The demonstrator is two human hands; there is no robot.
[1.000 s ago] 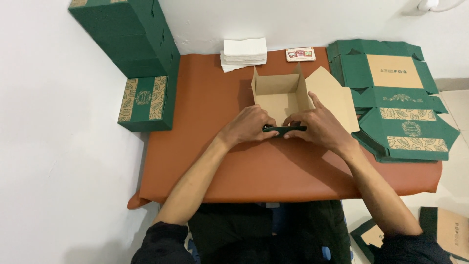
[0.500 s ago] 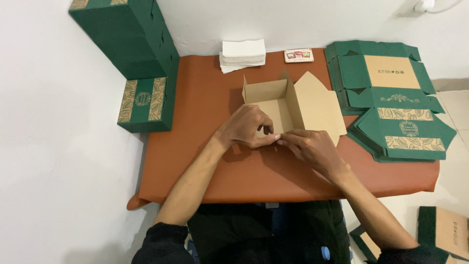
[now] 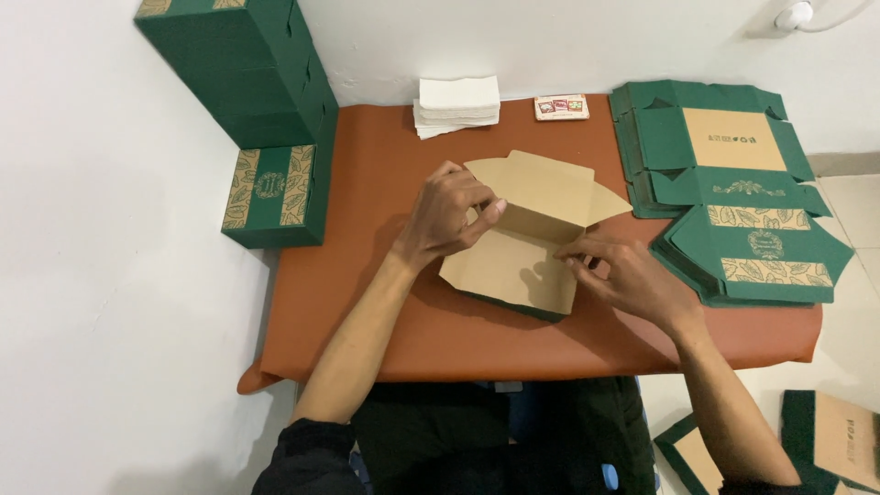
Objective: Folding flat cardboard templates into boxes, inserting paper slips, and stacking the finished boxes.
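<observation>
Cardboard work at an orange-brown table [image 3: 385, 312]: a half-folded brown cardboard box with a dark green outer face [image 3: 527, 243] lies at the middle of the table, its kraft inner side facing up and a flap raised toward the far edge. The left hand [image 3: 449, 215] curls over the box's left edge, fingers bent and pinching the side panel; the right hand [image 3: 623, 275] rests at the box's right front corner, fingertips pressed together on a panel edge. The fold looks best done by keeping both grips close to the crease and pressing evenly, so the panel bends on its scored line and does not buckle. The box sits between the two hands, touching both. Flat green box blanks [image 3: 733, 183] are stacked at right.
</observation>
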